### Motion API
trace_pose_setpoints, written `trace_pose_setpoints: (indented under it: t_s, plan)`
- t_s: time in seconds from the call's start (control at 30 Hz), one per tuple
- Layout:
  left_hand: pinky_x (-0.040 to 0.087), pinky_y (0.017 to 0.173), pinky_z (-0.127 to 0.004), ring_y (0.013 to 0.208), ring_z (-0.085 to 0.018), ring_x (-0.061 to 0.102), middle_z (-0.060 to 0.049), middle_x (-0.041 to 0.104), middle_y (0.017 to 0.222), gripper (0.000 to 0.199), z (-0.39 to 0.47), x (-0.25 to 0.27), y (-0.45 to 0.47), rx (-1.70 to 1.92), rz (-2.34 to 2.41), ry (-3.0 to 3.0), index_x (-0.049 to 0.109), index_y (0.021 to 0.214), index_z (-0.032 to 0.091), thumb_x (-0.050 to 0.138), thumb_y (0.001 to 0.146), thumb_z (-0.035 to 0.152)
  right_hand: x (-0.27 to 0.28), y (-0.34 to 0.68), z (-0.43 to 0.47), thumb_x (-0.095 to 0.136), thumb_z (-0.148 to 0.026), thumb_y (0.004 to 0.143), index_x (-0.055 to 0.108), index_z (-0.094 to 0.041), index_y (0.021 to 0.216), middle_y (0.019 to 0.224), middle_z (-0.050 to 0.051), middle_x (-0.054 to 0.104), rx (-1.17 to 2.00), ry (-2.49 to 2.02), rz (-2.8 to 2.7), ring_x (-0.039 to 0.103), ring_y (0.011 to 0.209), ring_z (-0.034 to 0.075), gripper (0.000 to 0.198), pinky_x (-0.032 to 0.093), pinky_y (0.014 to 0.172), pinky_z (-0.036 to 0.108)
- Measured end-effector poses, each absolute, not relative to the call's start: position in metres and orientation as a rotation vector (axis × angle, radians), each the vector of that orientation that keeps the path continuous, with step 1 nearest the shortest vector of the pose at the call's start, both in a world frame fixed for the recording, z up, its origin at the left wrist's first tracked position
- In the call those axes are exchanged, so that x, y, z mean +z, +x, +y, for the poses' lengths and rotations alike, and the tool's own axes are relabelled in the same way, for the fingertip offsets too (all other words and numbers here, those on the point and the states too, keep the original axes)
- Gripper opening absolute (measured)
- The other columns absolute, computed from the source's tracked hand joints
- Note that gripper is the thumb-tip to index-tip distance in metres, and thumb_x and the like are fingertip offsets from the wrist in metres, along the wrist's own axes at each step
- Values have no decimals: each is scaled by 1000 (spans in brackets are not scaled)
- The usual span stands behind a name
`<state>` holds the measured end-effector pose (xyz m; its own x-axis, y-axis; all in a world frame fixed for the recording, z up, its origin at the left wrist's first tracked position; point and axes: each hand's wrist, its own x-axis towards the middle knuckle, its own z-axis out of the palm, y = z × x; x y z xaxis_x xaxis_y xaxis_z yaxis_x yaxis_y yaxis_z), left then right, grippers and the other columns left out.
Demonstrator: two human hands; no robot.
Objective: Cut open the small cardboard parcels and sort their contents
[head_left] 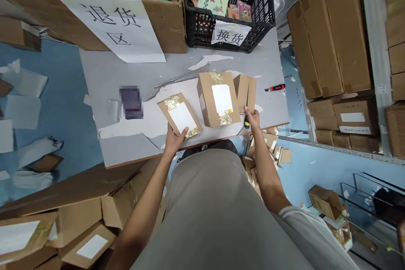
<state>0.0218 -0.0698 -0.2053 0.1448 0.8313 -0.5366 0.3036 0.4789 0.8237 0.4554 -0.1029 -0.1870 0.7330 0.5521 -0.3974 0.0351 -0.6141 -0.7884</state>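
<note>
My left hand (174, 139) is closed on the lower edge of a small cardboard box (182, 114), which has a blank-looking white label and shiny clear tape. Its thumb presses near the label. At the right, my right hand (253, 118) grips the near end of a narrow brown carton (247, 90). Between them stands a larger taped cardboard box (207, 105) with a white label, its right side against the narrow carton. Just under my right hand, a black and yellow tool (247, 122) lies at the table edge; its kind is unclear.
A big carton (167, 21) and a black plastic crate (202, 42), both with paper signs, stand at the table's back. A red and black utility knife (276, 87) lies right. A blurred dark item (131, 102) lies left. Boxes (91, 247) crowd the lower left; shelves (376, 71) hold cartons.
</note>
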Motion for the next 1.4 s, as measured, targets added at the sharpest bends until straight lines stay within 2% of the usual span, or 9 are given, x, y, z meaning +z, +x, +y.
trace_pose_setpoints:
  t_s: [0.13,0.33,0.43,0.63,0.8,0.93,1.0,1.23,1.4]
  plan:
    - [56,125,-53,145,-37,69,-20,66,163,107,-53,-196,46,534,1390,1016,44,170,21,85,83,70,-182,458,-91,93,-65,79,65,-25,130,144,15,79,940,-2048,-426,76,127,28,71,69,102,42]
    - [49,133,-51,152,-38,65,-20,65,167,109,-20,-179,68,574,1304,1055,47,171,17,84,84,72,-170,477,-91,93,-69,77,69,-28,136,142,10,79,1161,-1889,-633,76,125,27,76,69,103,44]
    - [50,133,-51,153,-40,64,-21,65,167,109,-13,-172,73,539,1308,1084,52,167,16,84,82,76,-167,486,-88,93,-72,73,71,-26,137,139,11,79,1172,-1867,-660,77,121,29,82,70,99,43]
    - [54,128,-52,149,-42,66,-22,68,163,112,20,-158,110,581,1351,1122,54,165,14,85,81,80,-149,526,-47,91,-74,77,70,-23,144,138,13,79,1081,-1798,-747,76,120,30,87,73,94,41]
    - [56,125,-55,145,-41,69,-21,71,159,103,89,-157,167,663,1347,1145,60,158,15,89,80,74,-140,586,23,93,-71,78,68,-24,147,147,15,77,1030,-1737,-795,74,131,33,87,72,100,45]
    - [58,123,-54,138,-38,72,-22,76,149,83,132,-167,210,749,1418,1094,65,146,13,91,83,60,-158,611,65,91,-68,80,63,-22,150,155,17,72,1111,-1742,-727,73,135,32,88,70,103,43]
    - [58,123,-52,136,-36,73,-22,76,147,80,138,-173,226,777,1471,1064,65,145,13,93,82,53,-171,612,74,89,-65,83,59,-23,154,161,17,69,1145,-1748,-697,71,139,30,88,68,107,43]
    - [64,113,-50,134,-32,73,-20,75,149,82,117,-186,231,753,1641,961,63,151,16,92,79,43,-207,607,46,67,-74,98,55,-22,162,167,18,63,936,-1859,-837,60,155,27,83,58,124,47]
    - [69,102,-49,120,-32,77,-16,79,137,79,87,-185,206,745,1637,837,68,148,16,91,77,43,-222,599,-2,62,-75,96,47,-18,169,164,22,64,945,-1967,-660,65,151,30,93,58,122,48]
